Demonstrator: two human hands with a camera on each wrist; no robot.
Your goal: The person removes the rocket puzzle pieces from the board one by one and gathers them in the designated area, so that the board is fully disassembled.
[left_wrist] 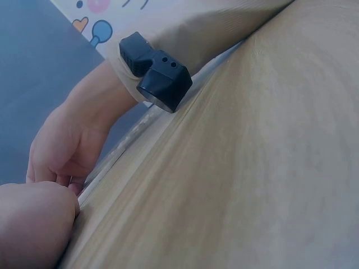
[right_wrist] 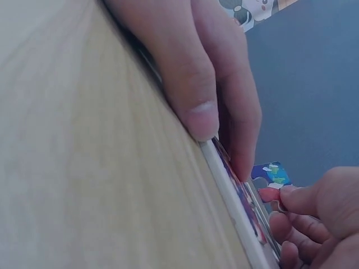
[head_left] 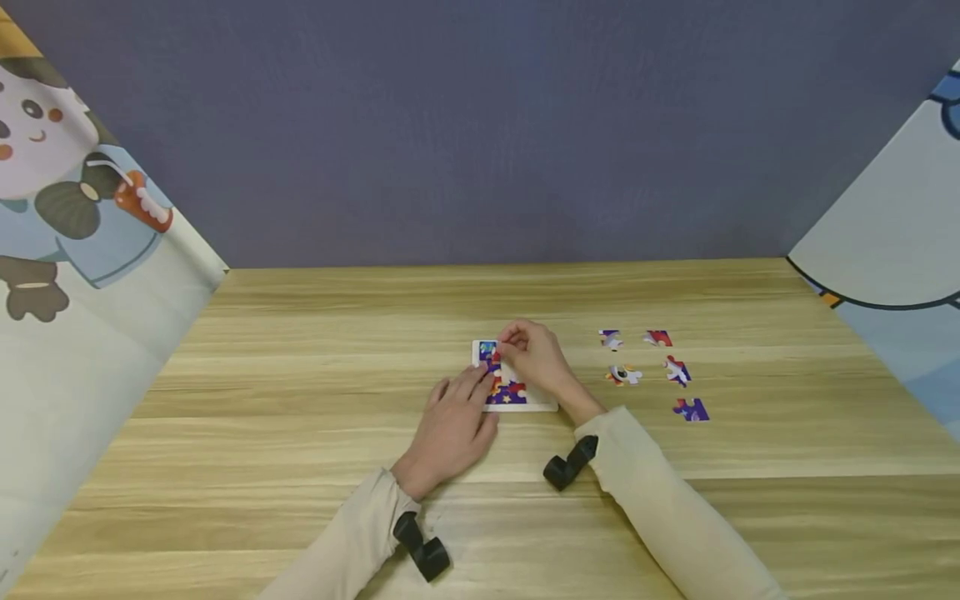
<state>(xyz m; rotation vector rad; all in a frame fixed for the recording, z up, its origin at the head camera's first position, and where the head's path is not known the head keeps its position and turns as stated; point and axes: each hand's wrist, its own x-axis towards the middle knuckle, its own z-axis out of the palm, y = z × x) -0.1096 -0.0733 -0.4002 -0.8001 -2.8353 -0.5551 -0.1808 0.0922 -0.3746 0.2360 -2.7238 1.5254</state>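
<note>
Right hand [head_left: 536,354] pinches piece [right_wrist: 277,174] at far end of tray [head_left: 536,408], left hand [head_left: 453,421] rests there, fingers extended; piece probably light, stiff, thin card, best held by its edges.

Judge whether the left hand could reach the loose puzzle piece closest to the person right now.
Probably not directly: the right forearm lies between the left hand and that loose puzzle piece.

Table [head_left: 300,467] presents smooth, faintly glossy wood grain, puzzle pieces [head_left: 696,411] printed card, sleeves [head_left: 675,508] matt cloth, wrist cameras [left_wrist: 165,78] smooth, hard plastic, and back wall [head_left: 480,133] a matt, cloth-like surface.
</note>
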